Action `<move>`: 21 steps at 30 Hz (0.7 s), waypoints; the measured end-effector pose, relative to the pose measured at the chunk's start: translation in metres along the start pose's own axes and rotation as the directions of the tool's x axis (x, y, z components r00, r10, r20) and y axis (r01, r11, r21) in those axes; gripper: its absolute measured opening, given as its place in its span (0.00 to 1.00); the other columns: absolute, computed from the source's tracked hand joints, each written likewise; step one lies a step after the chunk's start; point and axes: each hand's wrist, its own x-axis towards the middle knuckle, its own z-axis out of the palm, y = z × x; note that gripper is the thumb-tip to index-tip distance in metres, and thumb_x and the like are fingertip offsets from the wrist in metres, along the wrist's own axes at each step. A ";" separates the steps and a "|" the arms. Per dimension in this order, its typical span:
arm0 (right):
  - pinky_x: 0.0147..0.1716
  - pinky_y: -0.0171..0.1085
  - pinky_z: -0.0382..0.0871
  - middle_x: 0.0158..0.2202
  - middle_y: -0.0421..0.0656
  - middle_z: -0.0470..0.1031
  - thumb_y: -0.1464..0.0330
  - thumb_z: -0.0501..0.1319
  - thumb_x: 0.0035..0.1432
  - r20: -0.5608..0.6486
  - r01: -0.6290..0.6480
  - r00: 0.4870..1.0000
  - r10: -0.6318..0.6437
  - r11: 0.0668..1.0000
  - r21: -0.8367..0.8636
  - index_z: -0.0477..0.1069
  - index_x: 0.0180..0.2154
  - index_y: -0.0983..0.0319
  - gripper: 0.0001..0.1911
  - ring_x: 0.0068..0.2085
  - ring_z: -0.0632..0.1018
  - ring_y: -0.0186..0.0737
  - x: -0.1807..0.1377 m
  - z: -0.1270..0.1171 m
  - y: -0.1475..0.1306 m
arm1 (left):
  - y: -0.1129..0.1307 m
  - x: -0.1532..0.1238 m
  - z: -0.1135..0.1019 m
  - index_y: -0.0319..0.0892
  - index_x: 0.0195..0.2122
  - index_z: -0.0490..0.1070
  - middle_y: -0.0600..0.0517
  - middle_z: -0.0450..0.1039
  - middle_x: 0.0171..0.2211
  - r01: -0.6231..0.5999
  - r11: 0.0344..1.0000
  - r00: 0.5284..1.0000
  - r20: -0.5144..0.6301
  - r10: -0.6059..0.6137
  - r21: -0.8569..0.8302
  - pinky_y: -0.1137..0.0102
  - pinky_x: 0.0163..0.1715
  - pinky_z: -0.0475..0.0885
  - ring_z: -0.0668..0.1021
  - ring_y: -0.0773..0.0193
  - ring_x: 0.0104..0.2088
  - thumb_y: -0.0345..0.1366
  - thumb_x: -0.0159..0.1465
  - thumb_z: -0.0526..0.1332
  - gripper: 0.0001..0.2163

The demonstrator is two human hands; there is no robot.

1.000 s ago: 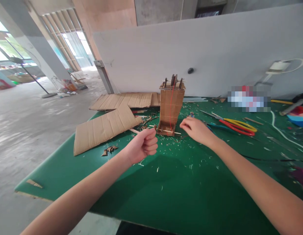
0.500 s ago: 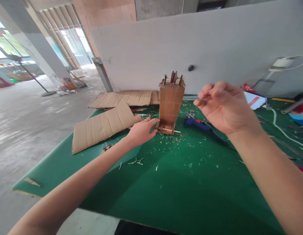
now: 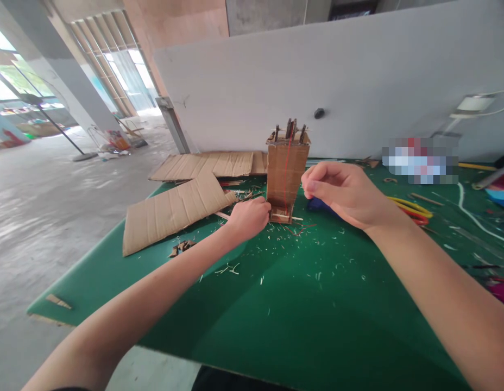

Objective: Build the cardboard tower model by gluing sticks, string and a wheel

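A narrow cardboard tower [image 3: 278, 174] stands upright on the green table [image 3: 276, 320], with dark cardboard pieces at its top. A red string [image 3: 287, 176] runs down its front to a thin wooden stick [image 3: 297, 218] crossing the base. My left hand [image 3: 250, 218] is closed at the base's left side; what its fingers grip is hidden. To the right of the tower, my right hand [image 3: 341, 193] is raised with thumb and fingers pinched, and anything between them is too small to make out. Behind it, a dark blue tool [image 3: 317, 205] is mostly covered.
Flat cardboard sheets [image 3: 174, 214] lie left of the tower. Cardboard scraps [image 3: 181, 248] and pale shavings [image 3: 231, 269] are scattered about. Yellow-handled pliers or scissors [image 3: 417, 206] and a white cable [image 3: 464, 203] lie at right. A grey board [image 3: 244, 92] rises behind the table.
My left hand has closed its fingers at the tower's base. My right hand has moved down and left, nearer the tower, now covering most of the blue tool. The view has shifted slightly.
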 end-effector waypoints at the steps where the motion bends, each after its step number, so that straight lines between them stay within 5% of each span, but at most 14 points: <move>1: 0.31 0.36 0.62 0.27 0.37 0.68 0.64 0.66 0.51 -0.002 -0.006 1.000 0.005 1.000 -0.016 0.69 0.25 0.60 0.09 0.30 0.68 0.32 0.000 0.001 0.001 | 0.000 -0.001 0.001 0.42 0.35 0.73 0.49 0.71 0.34 0.014 1.000 1.000 -0.016 -0.014 0.003 0.69 0.26 0.65 0.76 0.62 0.32 0.34 0.65 0.48 0.13; 10: 0.29 0.36 0.63 0.28 0.40 0.73 0.58 0.63 0.53 0.048 -0.164 0.981 0.190 0.930 -0.330 0.71 0.30 0.61 0.12 0.29 0.71 0.34 0.002 0.006 0.034 | 0.006 -0.019 0.010 0.41 0.36 0.72 0.49 0.71 0.35 0.056 0.996 0.994 -0.087 -0.063 -0.075 0.70 0.26 0.65 0.74 0.64 0.30 0.36 0.66 0.48 0.13; 14: 0.29 0.36 0.62 0.29 0.41 0.73 0.61 0.60 0.56 0.171 -0.062 0.965 0.198 0.806 -0.589 0.72 0.30 0.61 0.10 0.30 0.72 0.35 -0.002 0.014 0.052 | -0.001 -0.023 0.007 0.41 0.34 0.71 0.50 0.70 0.33 0.036 0.933 0.968 -0.220 -0.122 -0.359 0.71 0.29 0.66 0.72 0.66 0.30 0.33 0.63 0.52 0.08; 17: 0.31 0.36 0.61 0.33 0.42 0.73 0.65 0.57 0.60 0.250 0.108 0.959 0.132 0.646 -0.755 0.74 0.32 0.61 0.10 0.33 0.72 0.35 -0.005 0.022 0.062 | -0.016 -0.023 0.004 0.41 0.31 0.69 0.53 0.68 0.26 0.068 0.691 0.909 -0.241 -0.341 -0.720 0.73 0.26 0.65 0.69 0.69 0.26 0.35 0.61 0.56 0.05; 21: 0.28 0.36 0.57 0.34 0.45 0.72 0.67 0.52 0.64 0.282 0.239 0.957 0.060 0.382 -0.892 0.75 0.36 0.63 0.13 0.34 0.72 0.37 -0.009 0.032 0.070 | -0.034 -0.023 0.002 0.42 0.35 0.65 0.55 0.66 0.25 0.095 0.225 0.872 -0.028 -0.488 -0.970 0.74 0.19 0.61 0.66 0.72 0.20 0.41 0.64 0.53 0.08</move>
